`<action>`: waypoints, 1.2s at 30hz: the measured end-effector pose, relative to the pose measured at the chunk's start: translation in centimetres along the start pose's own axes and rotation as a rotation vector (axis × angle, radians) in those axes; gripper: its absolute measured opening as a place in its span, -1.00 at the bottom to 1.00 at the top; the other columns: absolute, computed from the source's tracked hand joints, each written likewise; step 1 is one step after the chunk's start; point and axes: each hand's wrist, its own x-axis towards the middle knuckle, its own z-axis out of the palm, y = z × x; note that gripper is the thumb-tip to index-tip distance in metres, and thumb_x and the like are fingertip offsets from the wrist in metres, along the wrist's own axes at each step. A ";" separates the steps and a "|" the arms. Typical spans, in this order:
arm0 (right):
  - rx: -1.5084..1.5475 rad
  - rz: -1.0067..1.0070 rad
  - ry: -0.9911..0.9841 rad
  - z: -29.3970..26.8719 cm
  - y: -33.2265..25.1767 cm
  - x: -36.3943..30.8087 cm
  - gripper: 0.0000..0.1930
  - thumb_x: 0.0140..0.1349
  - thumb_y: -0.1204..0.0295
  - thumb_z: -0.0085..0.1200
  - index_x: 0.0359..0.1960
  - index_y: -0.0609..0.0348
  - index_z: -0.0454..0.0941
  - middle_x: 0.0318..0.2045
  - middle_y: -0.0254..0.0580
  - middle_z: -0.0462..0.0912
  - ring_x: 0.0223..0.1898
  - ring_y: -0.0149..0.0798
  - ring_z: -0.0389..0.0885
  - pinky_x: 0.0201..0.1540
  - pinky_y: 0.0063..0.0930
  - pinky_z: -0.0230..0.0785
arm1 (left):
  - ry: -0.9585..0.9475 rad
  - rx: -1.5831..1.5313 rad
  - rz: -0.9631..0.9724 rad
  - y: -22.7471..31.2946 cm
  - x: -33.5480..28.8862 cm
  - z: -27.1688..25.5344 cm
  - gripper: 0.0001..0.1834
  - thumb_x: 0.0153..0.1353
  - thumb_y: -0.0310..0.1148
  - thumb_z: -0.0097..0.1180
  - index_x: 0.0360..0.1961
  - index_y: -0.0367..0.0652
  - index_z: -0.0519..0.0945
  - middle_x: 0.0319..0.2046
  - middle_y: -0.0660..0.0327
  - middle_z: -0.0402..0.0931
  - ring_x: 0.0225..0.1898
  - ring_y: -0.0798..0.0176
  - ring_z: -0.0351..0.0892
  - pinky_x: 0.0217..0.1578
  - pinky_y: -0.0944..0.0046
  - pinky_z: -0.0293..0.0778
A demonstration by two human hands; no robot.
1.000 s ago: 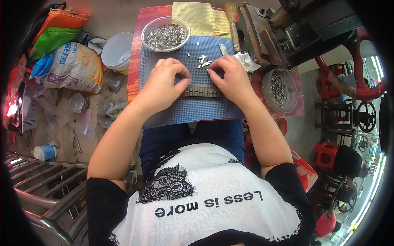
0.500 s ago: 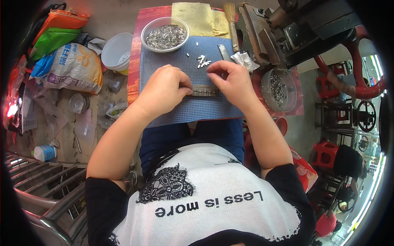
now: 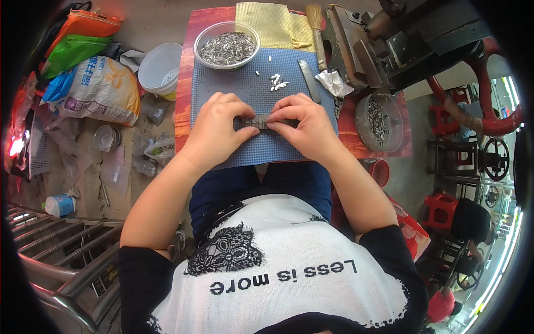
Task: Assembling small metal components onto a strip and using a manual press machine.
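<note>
Centre of frame: left hand (image 3: 218, 125) and right hand (image 3: 305, 123) pinch a narrow dark metal strip (image 3: 257, 121) on the blue mat (image 3: 245, 89). Judged step: aligning small pieces; next calls for loose pins (image 3: 277, 83) above.

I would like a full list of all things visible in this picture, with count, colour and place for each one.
bowl of small metal pieces: one, silvery, far left of mat
blue mat: one, blue, on red table
red table: one, under mat
loose small pieces: several, white, mid mat
dark strip: one, between both hands
yellow cloth: one, far edge
brush: one, straw, beside cloth
round tray of pieces: one, clear, right
white bucket: one, floor left
printed sack: one, floor left
left hand: pinching strip
right hand: pinching strip
</note>
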 end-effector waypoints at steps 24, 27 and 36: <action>0.022 0.082 0.294 0.2 2.1 -1.4 -0.85 0.21 0.42 0.26 -0.38 0.24 0.60 -0.42 -0.15 0.59 -0.31 -0.12 0.54 -0.22 -0.34 0.39 | -0.113 0.653 -0.128 -3.0 11.9 -6.5 -0.71 0.08 -0.19 0.38 -0.26 -0.17 0.74 -0.25 0.01 0.71 -0.11 -0.02 0.67 -0.01 0.00 0.50; 0.015 0.074 0.273 0.0 2.1 -1.3 -0.85 0.20 0.41 0.26 -0.38 0.24 0.60 -0.42 -0.15 0.60 -0.32 -0.14 0.55 -0.22 -0.36 0.41 | 0.015 0.362 -0.103 -3.2 11.9 -5.7 -0.65 0.11 -0.24 0.34 -0.08 -0.11 0.75 -0.19 0.03 0.71 -0.06 0.01 0.66 0.05 0.04 0.41; -0.024 -0.043 0.303 -1.4 0.0 6.9 -0.84 0.22 0.40 0.21 -0.36 0.26 0.60 -0.39 -0.09 0.64 -0.28 -0.06 0.58 -0.17 -0.26 0.42 | 0.193 0.388 0.001 -4.5 11.2 -4.4 -0.78 0.09 -0.21 0.35 -0.24 0.03 0.81 -0.25 0.24 0.69 -0.03 0.07 0.49 0.08 0.04 0.28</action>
